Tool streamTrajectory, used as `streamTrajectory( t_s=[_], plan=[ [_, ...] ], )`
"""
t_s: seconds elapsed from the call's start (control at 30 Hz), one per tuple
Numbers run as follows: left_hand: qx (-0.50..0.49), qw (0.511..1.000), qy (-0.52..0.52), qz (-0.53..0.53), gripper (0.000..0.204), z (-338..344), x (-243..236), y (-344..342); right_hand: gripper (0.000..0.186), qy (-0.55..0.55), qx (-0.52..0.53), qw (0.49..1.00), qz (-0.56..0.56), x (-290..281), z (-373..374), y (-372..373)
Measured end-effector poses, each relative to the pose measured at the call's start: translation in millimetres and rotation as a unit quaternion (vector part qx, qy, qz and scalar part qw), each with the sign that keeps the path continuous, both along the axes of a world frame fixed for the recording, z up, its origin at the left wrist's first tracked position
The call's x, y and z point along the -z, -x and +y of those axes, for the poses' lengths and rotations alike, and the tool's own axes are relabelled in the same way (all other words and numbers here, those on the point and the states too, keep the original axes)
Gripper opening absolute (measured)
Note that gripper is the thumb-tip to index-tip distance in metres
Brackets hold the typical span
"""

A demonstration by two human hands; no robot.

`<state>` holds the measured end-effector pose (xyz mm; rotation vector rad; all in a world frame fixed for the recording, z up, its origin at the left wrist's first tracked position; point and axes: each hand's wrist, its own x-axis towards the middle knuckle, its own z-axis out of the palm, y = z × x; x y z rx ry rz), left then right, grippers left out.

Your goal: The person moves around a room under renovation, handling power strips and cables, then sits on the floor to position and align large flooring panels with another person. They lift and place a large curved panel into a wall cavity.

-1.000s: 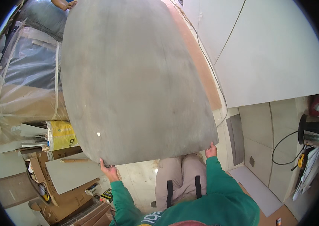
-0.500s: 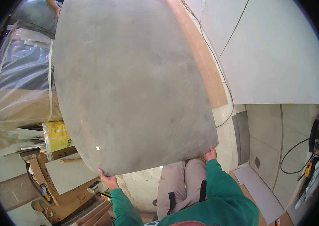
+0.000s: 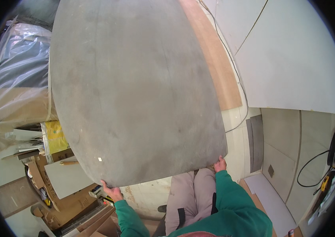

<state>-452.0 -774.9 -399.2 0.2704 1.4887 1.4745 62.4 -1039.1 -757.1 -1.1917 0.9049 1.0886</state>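
Observation:
A large grey sheet panel with a smudged, matt face fills the middle of the view and runs out past the top edge. At its near left corner my left hand is closed on the edge, thumb on top and fingers hidden beneath. My right hand grips the near right corner the same way. A small white sticker lies on the panel near my left hand. Both arms, in green sleeves, are stretched forward, and my legs show below the near edge.
Plastic-wrapped goods and a yellow bag stand along the left, with flattened cardboard nearer. At right are a brown board, a dark cable on the tiled floor, large pale panels and narrow grey strips.
The panel has shifted slightly left in view, its near left corner a little lower, with both my hands still on it. Another person's hand at the far left edge has gone out of sight.

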Motion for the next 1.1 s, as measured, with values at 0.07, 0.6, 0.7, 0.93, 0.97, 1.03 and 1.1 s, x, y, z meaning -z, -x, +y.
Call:
streamTrajectory(
  t_s=[0.07,0.6,0.7,0.93,0.97,1.03,1.1],
  plan=[
    [-0.055,0.998,0.028,0.011,0.074,-3.6,1.3,3.5,0.043,0.007,-0.008,1.0,0.004,-1.6,-5.2,3.3],
    [-0.065,0.997,0.023,0.044,0.08,-59.4,-54.5,12.9,0.052,0.041,-0.112,0.992,0.042,-0.6,-60.6,33.2],
    [-0.063,0.997,0.02,0.037,0.079,-73.2,-57.4,29.9,0.054,0.048,-0.071,0.994,0.063,-5.2,-64.0,39.5],
    [-0.092,0.993,0.046,0.054,0.078,-92.1,-88.5,22.7,0.05,0.053,-0.01,0.993,0.108,-26.6,-76.7,42.1],
    [-0.092,0.993,0.044,0.062,0.078,-94.1,-90.8,21.5,0.05,0.053,-0.005,0.993,0.105,-29.0,-78.4,41.8],
    [-0.091,0.993,0.045,0.067,0.078,-97.2,-94.2,18.9,0.049,0.052,0.006,0.994,0.1,-33.6,-81.3,43.4],
    [-0.084,0.993,0.048,0.063,0.078,-96.7,-93.7,20.9,0.046,0.098,-0.017,0.99,0.103,-51.9,-71.5,37.8]
  ],
)
